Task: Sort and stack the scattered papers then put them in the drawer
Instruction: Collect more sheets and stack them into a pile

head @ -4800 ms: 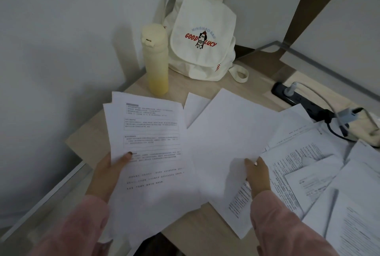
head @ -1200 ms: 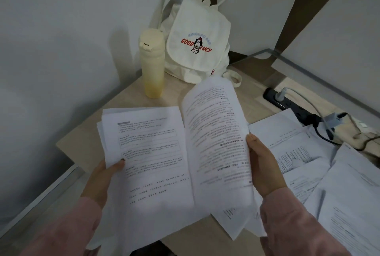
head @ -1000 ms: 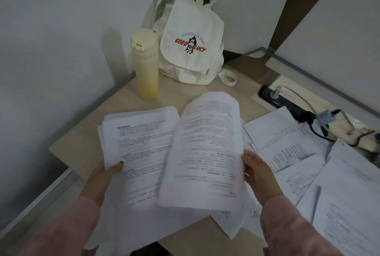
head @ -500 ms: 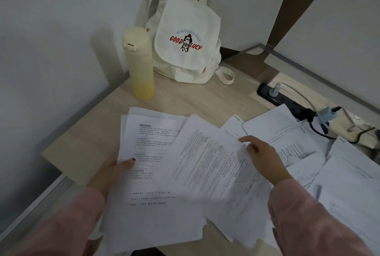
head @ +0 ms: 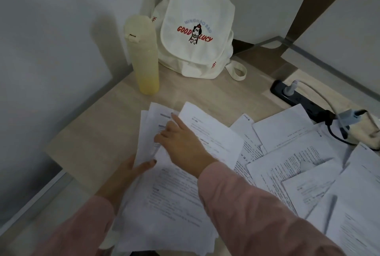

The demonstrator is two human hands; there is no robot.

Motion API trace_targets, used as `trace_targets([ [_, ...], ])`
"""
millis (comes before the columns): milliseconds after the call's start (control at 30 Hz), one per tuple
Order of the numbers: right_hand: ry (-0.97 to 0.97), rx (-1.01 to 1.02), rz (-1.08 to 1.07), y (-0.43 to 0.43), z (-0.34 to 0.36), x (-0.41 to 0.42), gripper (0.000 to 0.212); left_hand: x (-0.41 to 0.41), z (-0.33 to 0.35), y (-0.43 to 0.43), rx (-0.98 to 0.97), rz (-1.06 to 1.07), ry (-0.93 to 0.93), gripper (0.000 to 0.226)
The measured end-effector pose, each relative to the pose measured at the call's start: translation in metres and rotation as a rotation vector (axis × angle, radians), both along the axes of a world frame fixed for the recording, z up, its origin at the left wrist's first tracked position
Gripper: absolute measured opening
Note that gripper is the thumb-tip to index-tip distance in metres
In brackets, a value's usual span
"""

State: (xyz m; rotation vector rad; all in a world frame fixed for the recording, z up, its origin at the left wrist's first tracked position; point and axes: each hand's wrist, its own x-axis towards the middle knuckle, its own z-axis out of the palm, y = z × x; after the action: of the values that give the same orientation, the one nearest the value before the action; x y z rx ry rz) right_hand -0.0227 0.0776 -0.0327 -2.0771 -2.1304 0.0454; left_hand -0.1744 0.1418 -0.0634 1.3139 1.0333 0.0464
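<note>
A stack of printed papers (head: 164, 198) lies at the front of the wooden desk (head: 98, 132), overhanging its near edge. My left hand (head: 131, 173) grips the stack's left edge, thumb on top. My right hand (head: 181, 138) lies flat on the top sheet (head: 213, 132), fingers spread, pressing it onto the stack. That sheet sits skewed, its far corner sticking out to the right. Many more scattered papers (head: 298, 163) cover the desk's right side, overlapping each other. No drawer is in view.
A pale yellow bottle (head: 144, 56) stands at the back left beside a cream backpack (head: 195, 29) leaning in the corner. A black power strip (head: 296, 97) with a plugged cable and adapter (head: 349, 115) lies at the back right. Walls close the left and back.
My right hand carried a printed sheet from the scattered pile, flipped it over and laid it on the stack in my left hand. It now presses flat on it.
</note>
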Motion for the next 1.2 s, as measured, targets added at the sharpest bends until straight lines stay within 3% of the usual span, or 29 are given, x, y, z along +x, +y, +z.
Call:
trace_targets([
  [100, 0.108, 0.079, 0.052, 0.006, -0.008, -0.015, 0.036, -0.002, -0.007, -0.005, 0.072, -0.026, 0.051, 0.065],
  [133, 0.159, 0.087, 0.047, 0.006, -0.010, -0.019, 0.032, -0.003, -0.008, -0.005, 0.076, -0.032, 0.073, 0.068],
  [300, 0.400, 0.059, -0.247, -0.022, -0.012, -0.012, 0.042, -0.012, -0.011, -0.008, 0.127, 0.036, 0.078, 0.051],
  [400, 0.366, 0.050, -0.529, -0.069, -0.015, 0.009, 0.042, -0.018, -0.007, -0.007, 0.165, 0.119, 0.078, 0.043],
  [500, 0.282, -0.089, -0.720, -0.126, -0.022, 0.024, 0.040, -0.028, -0.005, -0.003, 0.222, 0.219, 0.091, 0.043],
  [633, 0.357, -0.443, -0.736, -0.177, -0.026, 0.013, 0.065, -0.043, -0.006, 0.002, 0.238, 0.284, 0.127, 0.046],
  [767, 0.278, -0.592, -0.685, -0.196, -0.029, -0.019, 0.082, -0.050, -0.003, 0.005, 0.211, 0.302, 0.164, 0.046],
  [867, 0.121, -0.592, -0.741, -0.198, -0.037, -0.041, 0.079, -0.052, 0.000, 0.004, 0.187, 0.283, 0.188, 0.042],
  [1067, 0.141, -0.618, -0.796, -0.187, -0.042, -0.059, 0.052, -0.054, 0.004, 0.000, 0.142, 0.312, 0.195, 0.043],
  [1133, 0.163, -0.647, -0.776, -0.189, -0.041, -0.056, 0.053, -0.055, 0.006, -0.001, 0.133, 0.330, 0.195, 0.043],
  [1200, 0.150, -0.635, -0.768, -0.191, -0.038, -0.051, 0.036, -0.056, 0.009, -0.001, 0.131, 0.345, 0.198, 0.041],
])
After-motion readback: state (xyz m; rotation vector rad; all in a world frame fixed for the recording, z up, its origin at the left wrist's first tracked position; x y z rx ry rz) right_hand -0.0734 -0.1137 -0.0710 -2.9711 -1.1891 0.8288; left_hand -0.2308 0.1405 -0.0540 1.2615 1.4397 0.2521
